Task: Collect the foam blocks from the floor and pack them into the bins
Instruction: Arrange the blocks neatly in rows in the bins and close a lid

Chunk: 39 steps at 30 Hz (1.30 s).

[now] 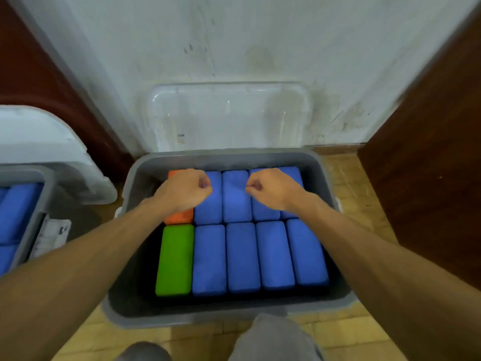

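Blocks [242,256] fill our grey bin [234,157] in two rows, each lying flat with its long axis running away from us toward the wall [260,35]. The near row is a green block [175,259] and four blue; the far row is an orange block [179,217], then blue. Our left hand [186,190] hangs over the seam between orange and the first blue. Our right hand [270,187] is over the right end of the same row, and one blue block shows bare between the two.

Both hands are curled into loose fists and hold nothing we can see; whether the knuckles touch foam we cannot tell. The far row lies straight below both, neither nearer.

We see no loose block on the floor [351,183], so we judge this bin full. Its lid [229,115] leans on the wall just behind, beyond both hands.
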### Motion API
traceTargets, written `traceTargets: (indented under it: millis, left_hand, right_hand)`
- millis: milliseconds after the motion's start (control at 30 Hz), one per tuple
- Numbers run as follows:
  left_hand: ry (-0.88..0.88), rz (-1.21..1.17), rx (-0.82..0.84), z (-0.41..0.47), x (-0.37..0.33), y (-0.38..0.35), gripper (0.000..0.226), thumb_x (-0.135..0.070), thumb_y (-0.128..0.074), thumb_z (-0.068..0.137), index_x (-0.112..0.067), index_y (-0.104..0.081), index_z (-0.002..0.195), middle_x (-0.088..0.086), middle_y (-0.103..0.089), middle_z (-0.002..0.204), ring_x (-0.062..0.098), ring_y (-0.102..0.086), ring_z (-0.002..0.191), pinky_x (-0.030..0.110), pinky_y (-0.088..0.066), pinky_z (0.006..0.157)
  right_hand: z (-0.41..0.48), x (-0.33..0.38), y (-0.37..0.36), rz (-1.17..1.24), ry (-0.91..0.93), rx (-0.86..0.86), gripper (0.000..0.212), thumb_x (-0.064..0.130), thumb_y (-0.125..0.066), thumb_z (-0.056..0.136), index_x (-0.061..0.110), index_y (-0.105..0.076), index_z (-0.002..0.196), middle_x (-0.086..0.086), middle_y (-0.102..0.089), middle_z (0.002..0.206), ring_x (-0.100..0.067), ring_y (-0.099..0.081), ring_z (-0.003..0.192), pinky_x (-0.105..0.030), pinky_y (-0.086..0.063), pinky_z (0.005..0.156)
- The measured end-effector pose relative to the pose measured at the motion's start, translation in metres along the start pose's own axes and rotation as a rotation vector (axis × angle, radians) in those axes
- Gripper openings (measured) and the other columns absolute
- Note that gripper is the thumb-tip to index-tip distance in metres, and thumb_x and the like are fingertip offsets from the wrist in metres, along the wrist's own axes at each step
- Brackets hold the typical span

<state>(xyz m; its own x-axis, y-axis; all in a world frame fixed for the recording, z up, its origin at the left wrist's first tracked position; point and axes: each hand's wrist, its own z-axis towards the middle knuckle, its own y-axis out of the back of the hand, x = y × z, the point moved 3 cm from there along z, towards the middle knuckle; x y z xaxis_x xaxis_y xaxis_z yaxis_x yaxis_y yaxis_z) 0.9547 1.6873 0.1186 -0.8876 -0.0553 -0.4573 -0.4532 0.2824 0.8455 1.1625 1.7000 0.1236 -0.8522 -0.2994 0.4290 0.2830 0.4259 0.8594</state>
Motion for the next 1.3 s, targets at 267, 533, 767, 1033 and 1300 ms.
traceTargets:
  millis: [267, 533, 767, 1033, 1300]
  left_hand:
    - [0.030, 0.158, 0.124, 0.021, -0.082, 0.116, 0.022, -0.030, -0.050, 0.092, -0.019, -0.064, 0.106, -0.008, -0.054, 0.103, 0.013, -0.052, 0.095, 0.025, -0.037, 0.077]
    - [0.048, 0.235, 0.060, 0.056, -0.121, 0.201, 0.023, -0.034, -0.049, 0.093, -0.021, -0.059, 0.109, -0.001, -0.055, 0.111, 0.015, -0.049, 0.092, 0.028, -0.035, 0.080]
    - [0.000, 0.270, -0.042, 0.145, -0.081, 0.163, 0.033, -0.035, -0.049, 0.092, -0.019, -0.057, 0.120, 0.001, -0.055, 0.122, 0.021, -0.052, 0.109, 0.035, -0.040, 0.094]
    - [-0.053, 0.302, -0.201, 0.228, -0.030, 0.094, 0.062, -0.029, -0.054, 0.090, -0.010, -0.032, 0.145, 0.011, -0.026, 0.152, 0.029, -0.027, 0.139, 0.038, -0.021, 0.114]
    - [-0.028, 0.319, -0.467, 0.231, -0.037, 0.076, 0.044, -0.034, -0.049, 0.093, -0.009, -0.047, 0.130, 0.015, -0.047, 0.125, 0.035, -0.042, 0.115, 0.043, -0.031, 0.098]
  right_hand:
    - [-0.003, 0.012, 0.139, -0.101, 0.006, 0.087, 0.035, 0.026, -0.045, 0.097, -0.001, -0.067, 0.096, -0.018, -0.068, 0.090, -0.034, -0.064, 0.084, -0.040, -0.051, 0.067]
    - [0.043, 0.027, 0.233, -0.207, -0.050, 0.062, 0.029, 0.026, -0.042, 0.097, 0.009, -0.064, 0.107, -0.008, -0.062, 0.107, -0.026, -0.058, 0.098, -0.034, -0.048, 0.078]
    - [0.138, 0.004, 0.202, -0.271, -0.067, -0.069, 0.035, 0.028, -0.041, 0.098, 0.009, -0.058, 0.122, -0.009, -0.057, 0.120, -0.027, -0.052, 0.112, -0.039, -0.045, 0.093]
    - [0.229, -0.040, 0.136, -0.300, -0.054, -0.208, 0.053, 0.030, -0.046, 0.096, 0.005, -0.035, 0.142, -0.011, -0.038, 0.145, -0.029, -0.037, 0.131, -0.040, -0.035, 0.104]
    - [0.234, -0.039, 0.112, -0.458, -0.101, -0.416, 0.046, 0.035, -0.030, 0.103, 0.002, -0.060, 0.118, -0.019, -0.047, 0.124, -0.036, -0.043, 0.110, -0.045, -0.030, 0.091]
